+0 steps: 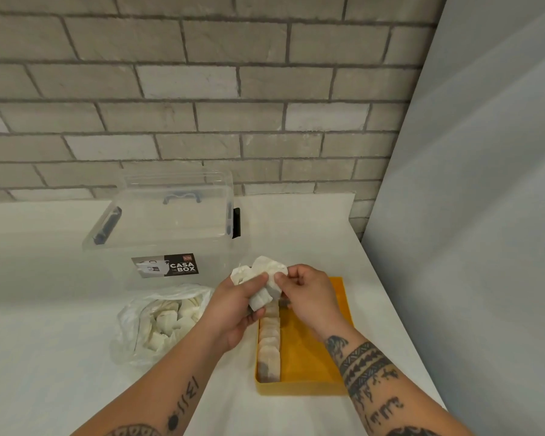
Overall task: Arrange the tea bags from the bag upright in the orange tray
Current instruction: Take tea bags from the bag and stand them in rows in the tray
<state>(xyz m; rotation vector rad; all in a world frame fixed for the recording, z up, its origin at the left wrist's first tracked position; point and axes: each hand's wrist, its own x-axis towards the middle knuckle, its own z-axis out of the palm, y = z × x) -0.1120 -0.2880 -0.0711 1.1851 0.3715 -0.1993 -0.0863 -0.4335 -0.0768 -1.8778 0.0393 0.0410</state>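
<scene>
An orange tray (309,350) lies on the white counter at the right. A row of tea bags (268,347) stands upright along its left wall. Above the tray's far end, my left hand (233,309) grips a bunch of white tea bags (260,278). My right hand (309,294) pinches one bag of that bunch at its right side. A clear plastic bag (158,322) with several loose tea bags lies open to the left of the tray.
A clear plastic storage box (167,228) labelled CASA BOX stands behind the plastic bag, its lid leaning at the back against the grey brick wall. A grey panel (472,215) bounds the counter on the right. The counter's right edge runs just past the tray.
</scene>
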